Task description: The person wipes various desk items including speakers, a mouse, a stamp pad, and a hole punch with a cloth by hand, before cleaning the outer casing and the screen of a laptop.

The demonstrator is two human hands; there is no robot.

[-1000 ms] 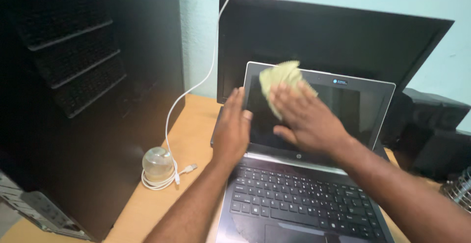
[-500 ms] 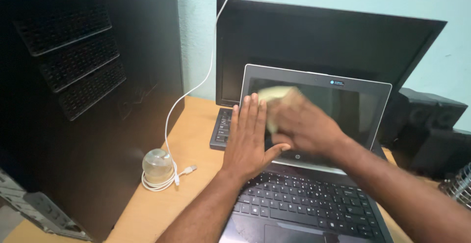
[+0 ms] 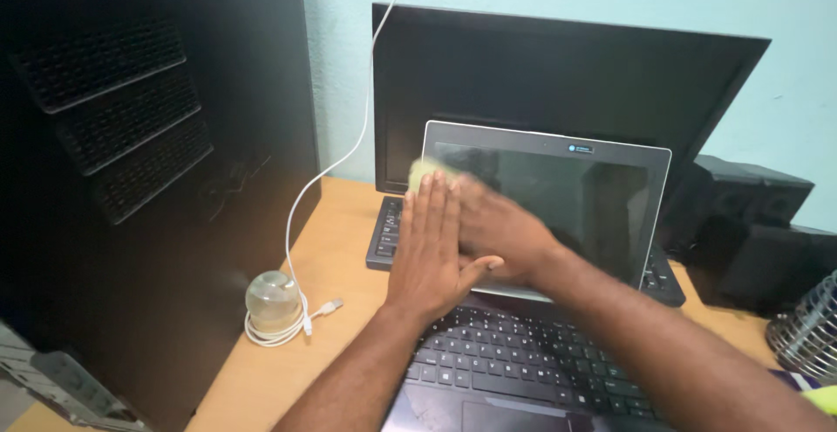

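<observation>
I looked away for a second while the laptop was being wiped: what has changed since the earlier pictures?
The right hand slid the yellow-green cloth from the top middle of the dark laptop screen down to its left edge. The left hand, earlier at the lid's left edge, now lies flat in front of the screen. The white cable and clear glass dome stayed put.

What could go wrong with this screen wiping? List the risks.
1. The right hand presses the yellow-green cloth against the laptop screen; hard pressure could strain the panel or tip the lid back.
2. The left hand lies over the screen's left edge, so it may leave smudges there.
3. Wide strokes could knock the external keyboard behind.
</observation>
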